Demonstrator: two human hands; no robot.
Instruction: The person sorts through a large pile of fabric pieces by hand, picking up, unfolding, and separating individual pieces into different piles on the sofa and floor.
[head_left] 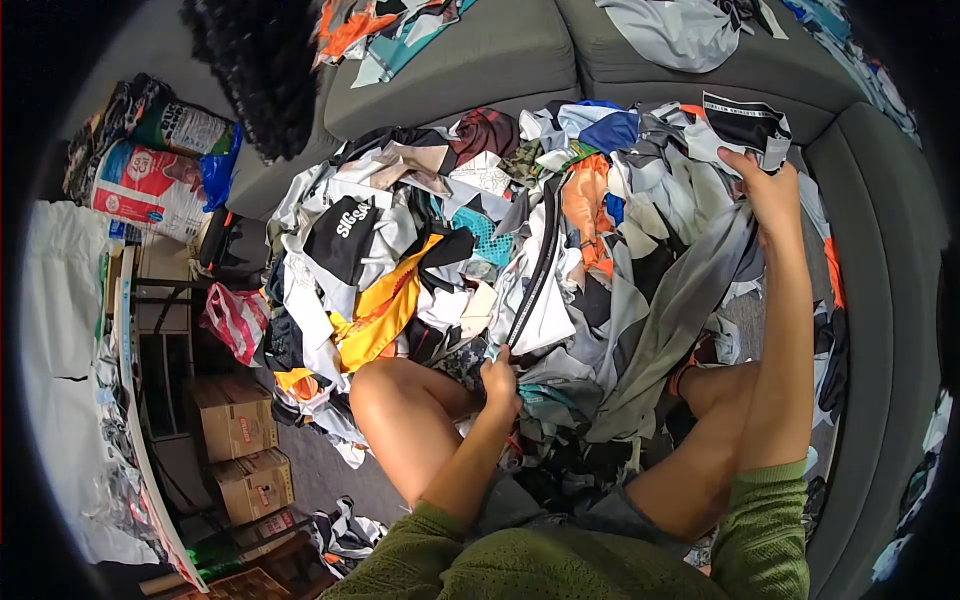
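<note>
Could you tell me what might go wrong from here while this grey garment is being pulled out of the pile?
1. The right hand lifts the grey garment while its lower end lies under other pieces; pulling could drag neighbours along.
2. The clothes pile is heaped high at the sofa edge; pieces such as the yellow shirt may slide to the floor.
3. The left hand grips a fabric edge near a black strip that could snag.

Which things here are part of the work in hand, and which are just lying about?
In hand:
- right hand gripping the grey garment
- left hand on the white piece with a black stripe
- the clothing pile they come from

Lying about:
- cardboard boxes
- printed sacks
- black fuzzy throw
- grey sofa
</note>
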